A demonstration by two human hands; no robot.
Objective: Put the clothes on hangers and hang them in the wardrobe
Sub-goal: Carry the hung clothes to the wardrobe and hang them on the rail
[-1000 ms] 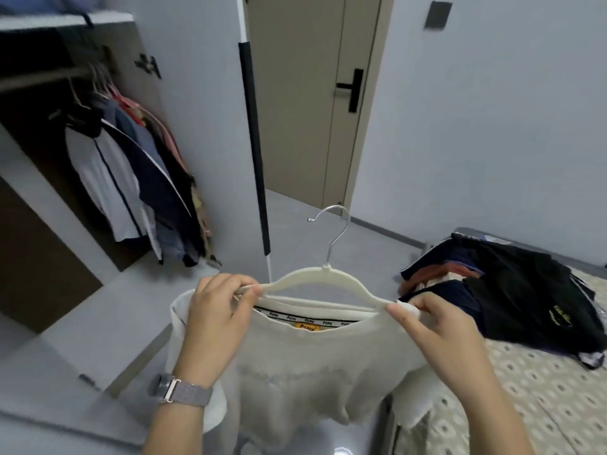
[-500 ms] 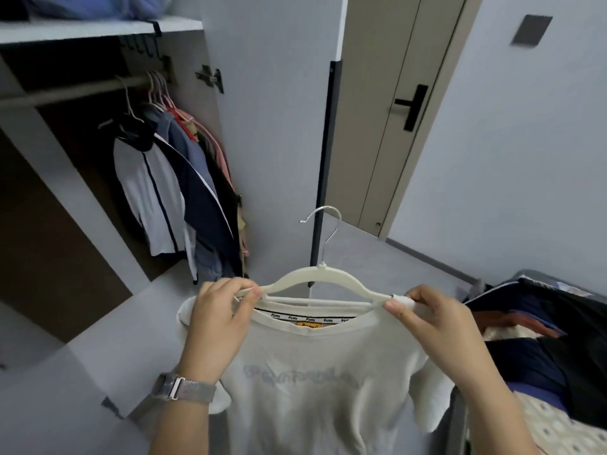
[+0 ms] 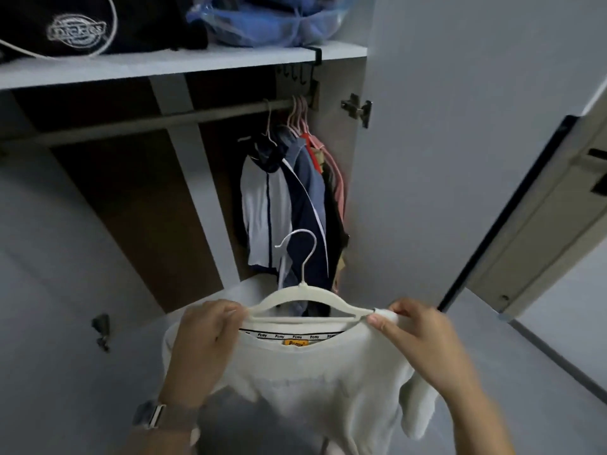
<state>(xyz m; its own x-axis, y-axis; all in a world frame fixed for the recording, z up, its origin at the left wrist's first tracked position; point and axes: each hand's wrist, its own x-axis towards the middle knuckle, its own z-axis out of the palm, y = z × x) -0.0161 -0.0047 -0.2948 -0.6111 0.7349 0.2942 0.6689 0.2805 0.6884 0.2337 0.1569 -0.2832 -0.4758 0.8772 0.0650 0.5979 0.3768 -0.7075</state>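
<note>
A white T-shirt (image 3: 315, 382) hangs on a cream hanger (image 3: 305, 302) held up in the near centre of the view, in front of the open wardrobe (image 3: 184, 178). The left hand (image 3: 205, 343) grips the left shoulder of the shirt and the left end of the hanger, its fingers curled over the cloth with the fingertips meeting at the hanger's arm. The right hand (image 3: 417, 336) pinches the right end of the hanger together with a fold of the shirt between thumb and curled fingers. The hanger's hook (image 3: 300, 247) stands upright above the neckline (a yellow label shows inside the collar) and is well below the rail (image 3: 147, 121), not touching it.

Farther off, the rail runs across the wardrobe under a shelf (image 3: 164, 65). At the right end of the rail a bunch of hung garments (image 3: 289, 205) is crowded together: a white and navy top nearest the left, then blue and pink ones behind it. On the shelf sit a dark bag (image 3: 82, 24) with a white logo at the left and a blue plastic bag (image 3: 276, 18) at the right. The open wardrobe door (image 3: 460, 142) fills the right, and beyond its edge, far right, is a room door (image 3: 558, 208). A watch (image 3: 154, 417) with a grey band is on the left wrist.
</note>
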